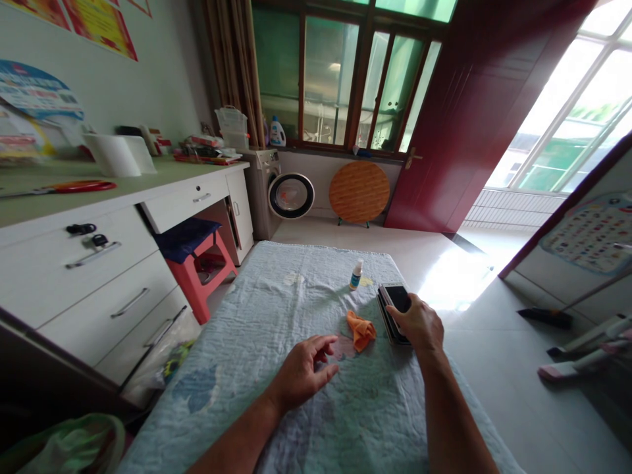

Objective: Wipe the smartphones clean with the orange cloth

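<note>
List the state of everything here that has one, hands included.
Left hand: open, empty
Right hand: gripping the phone
Phone: screen dark
Orange cloth: crumpled
Small bottle: upright
Washing machine door: open
Round wooden tabletop: on edge by the wall
Red door: open
Stool: upright
Drawer above the stool: shut

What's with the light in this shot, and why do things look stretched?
Head view: floor by the doorway glares white; windowed background washed out at right; spray bottle looks fairly clear; edges look stretched, suggesting a wide lens.
</note>
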`<state>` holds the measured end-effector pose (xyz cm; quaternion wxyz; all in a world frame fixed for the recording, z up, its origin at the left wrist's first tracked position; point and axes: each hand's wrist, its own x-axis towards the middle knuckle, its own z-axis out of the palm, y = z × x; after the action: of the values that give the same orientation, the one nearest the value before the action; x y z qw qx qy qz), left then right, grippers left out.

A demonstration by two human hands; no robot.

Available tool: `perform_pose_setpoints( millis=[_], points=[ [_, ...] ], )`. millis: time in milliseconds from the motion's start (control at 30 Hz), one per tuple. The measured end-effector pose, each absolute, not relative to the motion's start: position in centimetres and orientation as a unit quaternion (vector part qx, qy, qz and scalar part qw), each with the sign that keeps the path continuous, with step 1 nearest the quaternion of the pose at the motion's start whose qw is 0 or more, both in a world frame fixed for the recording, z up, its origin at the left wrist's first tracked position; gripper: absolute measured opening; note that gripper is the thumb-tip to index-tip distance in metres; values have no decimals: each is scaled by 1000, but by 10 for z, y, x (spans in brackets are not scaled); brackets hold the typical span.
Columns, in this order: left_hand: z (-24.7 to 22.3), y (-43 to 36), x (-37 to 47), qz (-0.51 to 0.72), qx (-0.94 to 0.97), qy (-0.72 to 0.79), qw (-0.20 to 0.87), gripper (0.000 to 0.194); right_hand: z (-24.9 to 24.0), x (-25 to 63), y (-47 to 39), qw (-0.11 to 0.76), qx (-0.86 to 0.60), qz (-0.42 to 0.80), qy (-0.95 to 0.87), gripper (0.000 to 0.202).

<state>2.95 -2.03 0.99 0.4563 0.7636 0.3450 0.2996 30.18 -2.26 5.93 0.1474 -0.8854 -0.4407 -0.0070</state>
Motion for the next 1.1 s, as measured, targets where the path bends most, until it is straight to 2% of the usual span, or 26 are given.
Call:
perform_pose_setpoints(
  millis=[267,467,600,667,800,933,1033,1100],
  points=[
    [7,-20,30,293,761,349,462,46,58,300,-22,143,-887,15,-439,63],
    [7,-19,28,284,766,355,455,44,56,310,-21,180,-876,61,-442,77],
    [23,-21,25,312,777,378,395,45,59,331,-22,247,-865,100,-426,68],
    [34,-22,24,334,755,395,403,46,59,342,-22,275,-853,126,-425,61],
    [57,-25,29,329,653,374,571,57,53,357,-24,335,-822,203,-414,55],
    [73,-26,55,294,489,326,754,54,37,364,-24,422,-787,274,-356,57],
    [78,-19,88,274,363,337,824,46,26,367,-23,445,-763,326,-336,58],
    [79,-9,111,256,312,346,847,48,20,369,-23,448,-755,339,-338,56]
  ],
)
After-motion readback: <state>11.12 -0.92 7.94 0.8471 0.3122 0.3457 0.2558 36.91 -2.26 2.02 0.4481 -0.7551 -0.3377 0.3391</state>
